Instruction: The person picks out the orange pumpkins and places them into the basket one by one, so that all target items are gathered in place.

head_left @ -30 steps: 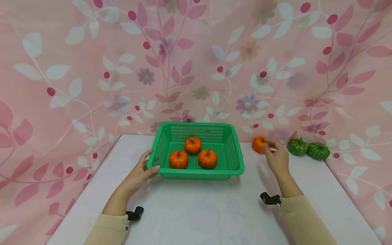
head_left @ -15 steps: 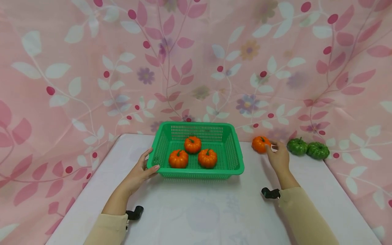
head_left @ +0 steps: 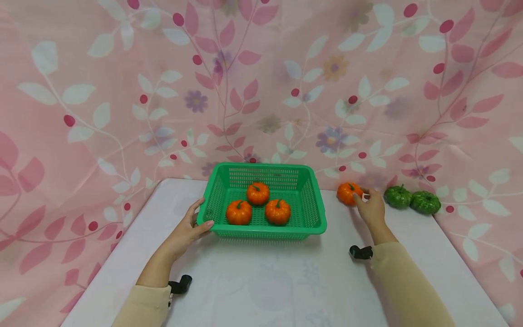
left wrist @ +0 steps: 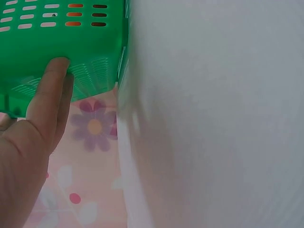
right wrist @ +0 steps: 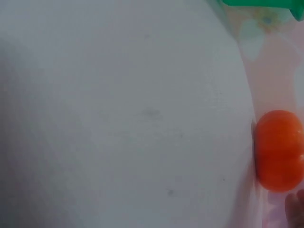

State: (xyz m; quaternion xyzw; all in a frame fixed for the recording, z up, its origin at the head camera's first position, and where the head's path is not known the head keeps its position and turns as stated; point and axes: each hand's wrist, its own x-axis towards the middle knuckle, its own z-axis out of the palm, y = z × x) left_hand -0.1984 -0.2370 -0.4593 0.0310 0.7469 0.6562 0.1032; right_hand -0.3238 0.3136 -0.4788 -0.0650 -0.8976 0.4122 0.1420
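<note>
In the head view my left hand holds the near left corner of the green plastic basket, thumb at the front and fingers along the side. The left wrist view shows fingers against the basket's outer wall. Three orange pumpkins sit inside it. My right hand reaches to the right side of another orange pumpkin on the table, its thumb overlapping the edge. In the right wrist view, fingertips show right beside that pumpkin; the rest of the hand is out of frame.
Two green pumpkins stand side by side at the back right, just past my right hand. The white-covered table ends at the floral pink curtain behind the basket.
My right-hand fingers overlapped the orange pumpkin's right side earlier; they have drawn slightly right, showing more of it. The left hand, basket and the pumpkins in it hold their places.
</note>
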